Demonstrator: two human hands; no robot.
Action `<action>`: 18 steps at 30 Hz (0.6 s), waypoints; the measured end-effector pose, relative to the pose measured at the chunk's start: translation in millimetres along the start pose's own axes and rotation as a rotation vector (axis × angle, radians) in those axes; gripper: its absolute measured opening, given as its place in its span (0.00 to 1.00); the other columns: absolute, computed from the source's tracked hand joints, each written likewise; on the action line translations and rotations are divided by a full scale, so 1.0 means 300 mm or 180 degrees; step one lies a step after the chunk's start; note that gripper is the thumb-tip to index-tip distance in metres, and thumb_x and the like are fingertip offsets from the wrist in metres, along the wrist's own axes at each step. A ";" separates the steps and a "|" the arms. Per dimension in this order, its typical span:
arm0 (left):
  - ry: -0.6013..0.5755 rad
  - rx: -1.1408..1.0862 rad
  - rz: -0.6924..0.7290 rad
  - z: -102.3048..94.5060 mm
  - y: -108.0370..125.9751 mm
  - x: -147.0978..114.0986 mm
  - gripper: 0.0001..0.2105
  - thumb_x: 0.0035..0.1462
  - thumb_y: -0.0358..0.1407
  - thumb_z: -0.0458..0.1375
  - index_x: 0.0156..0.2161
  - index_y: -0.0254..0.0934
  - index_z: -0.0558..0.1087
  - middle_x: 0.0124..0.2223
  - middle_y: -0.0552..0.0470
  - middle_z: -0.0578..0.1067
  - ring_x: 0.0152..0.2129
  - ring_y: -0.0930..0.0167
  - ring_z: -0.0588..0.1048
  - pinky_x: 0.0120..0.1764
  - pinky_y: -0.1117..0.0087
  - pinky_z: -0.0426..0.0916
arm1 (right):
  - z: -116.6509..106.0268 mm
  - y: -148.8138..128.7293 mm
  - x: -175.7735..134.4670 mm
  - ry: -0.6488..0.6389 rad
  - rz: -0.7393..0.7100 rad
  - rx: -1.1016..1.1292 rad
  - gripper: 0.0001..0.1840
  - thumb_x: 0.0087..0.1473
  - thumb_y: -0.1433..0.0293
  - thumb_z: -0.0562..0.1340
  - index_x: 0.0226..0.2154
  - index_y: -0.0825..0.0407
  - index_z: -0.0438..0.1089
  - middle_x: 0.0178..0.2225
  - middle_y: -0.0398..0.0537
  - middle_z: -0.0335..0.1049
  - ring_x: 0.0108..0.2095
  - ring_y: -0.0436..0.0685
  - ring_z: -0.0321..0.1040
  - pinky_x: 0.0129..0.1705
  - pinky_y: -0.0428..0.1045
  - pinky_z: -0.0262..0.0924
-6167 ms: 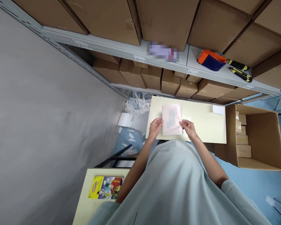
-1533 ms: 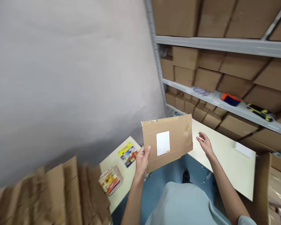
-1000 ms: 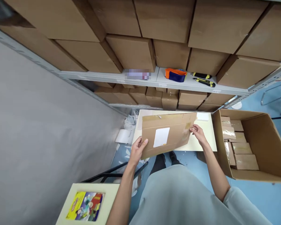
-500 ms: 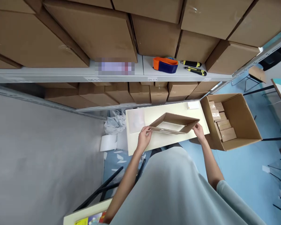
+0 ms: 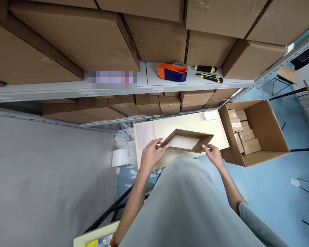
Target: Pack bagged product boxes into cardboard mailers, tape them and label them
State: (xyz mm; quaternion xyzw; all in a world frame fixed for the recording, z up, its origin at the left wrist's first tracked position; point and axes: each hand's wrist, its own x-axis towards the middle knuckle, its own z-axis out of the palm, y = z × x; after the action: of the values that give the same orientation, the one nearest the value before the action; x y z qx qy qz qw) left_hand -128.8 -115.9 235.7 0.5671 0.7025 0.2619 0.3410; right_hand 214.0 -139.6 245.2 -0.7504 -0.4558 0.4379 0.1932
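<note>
The cardboard frame (image 5: 206,140) is a folded carton, open at the top, its walls standing in a skewed, diamond-like outline. It is located over the middle of the worktop (image 5: 180,124), between the hands. Its long axis runs left to right, roughly along the long edges of the worktop. The opening points upward; the acute corners point left toward the left hand (image 5: 149,156) and right toward the far right part of the worktop. A pale area shows inside; whether the underside rests on the worktop cannot be told.

The left hand holds the left end, thumb on the near wall, fingers around the corner. The right hand (image 5: 213,154) pinches the near right corner between thumb and fingertips, with a narrow grip.

A pale flat packet (image 5: 143,133) lies at the far left corner of the worktop, just beyond the left hand. A small white box (image 5: 210,115) lies at the far right corner. A large open carton (image 5: 264,127) stands beside the right edge, with small boxes (image 5: 251,146) inside. Beyond the far edge, a shelf (image 5: 151,76) carries an orange-and-blue tool (image 5: 173,72) and two black-and-yellow cutters (image 5: 209,78).
</note>
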 end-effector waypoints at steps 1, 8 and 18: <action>0.0051 0.0339 0.0040 0.005 0.029 0.008 0.17 0.63 0.52 0.64 0.47 0.42 0.81 0.46 0.47 0.84 0.36 0.62 0.81 0.41 0.64 0.73 | -0.001 -0.014 -0.001 0.0043 -0.0033 -0.0256 0.24 0.62 0.46 0.61 0.40 0.49 0.77 0.35 0.53 0.82 0.40 0.65 0.81 0.42 0.54 0.71; 0.0452 0.0851 -0.0157 0.041 0.160 0.006 0.10 0.68 0.42 0.59 0.35 0.42 0.75 0.38 0.52 0.84 0.25 0.68 0.77 0.34 0.67 0.63 | -0.101 -0.103 0.040 0.0285 -0.0879 -0.1116 0.13 0.61 0.62 0.54 0.25 0.45 0.60 0.20 0.42 0.66 0.22 0.56 0.63 0.29 0.49 0.51; 0.0956 0.0806 -0.0216 0.114 0.278 -0.117 0.11 0.69 0.41 0.57 0.33 0.41 0.69 0.35 0.52 0.79 0.25 0.70 0.75 0.35 0.69 0.65 | -0.217 -0.158 0.095 0.0343 -0.1585 -0.1587 0.15 0.66 0.66 0.53 0.28 0.48 0.66 0.22 0.42 0.63 0.20 0.52 0.53 0.28 0.50 0.47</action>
State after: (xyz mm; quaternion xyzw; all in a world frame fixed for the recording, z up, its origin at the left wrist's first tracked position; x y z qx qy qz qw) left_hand -46.2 -132.4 283.5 0.5361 0.7915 0.2414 0.1670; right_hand 249.5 -83.9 299.3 -0.6624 -0.7068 0.2125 0.1287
